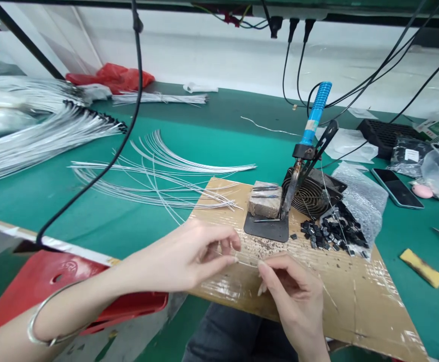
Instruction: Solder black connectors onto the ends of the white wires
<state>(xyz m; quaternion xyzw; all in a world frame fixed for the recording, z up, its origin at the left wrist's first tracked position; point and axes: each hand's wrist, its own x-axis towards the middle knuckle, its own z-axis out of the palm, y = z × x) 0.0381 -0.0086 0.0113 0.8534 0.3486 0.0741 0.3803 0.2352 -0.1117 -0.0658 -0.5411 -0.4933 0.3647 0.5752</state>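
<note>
My left hand is over the near part of the cardboard sheet, its fingers curled and its thumb against a thin white wire. That wire runs across a short gap to my right hand, which pinches it between thumb and fingers. The wire's exact grip inside the left fingers is partly hidden. Just beyond the hands, a blue-handled soldering iron rests tilted in its stand. A brownish block with metal tips on top sits on the stand's base.
The cardboard carries small black parts and a round-grilled fan. Loose white wires spread leftward; larger wire bundles lie beyond. A black cable hangs at left. Rightward are a phone and yellow sponge.
</note>
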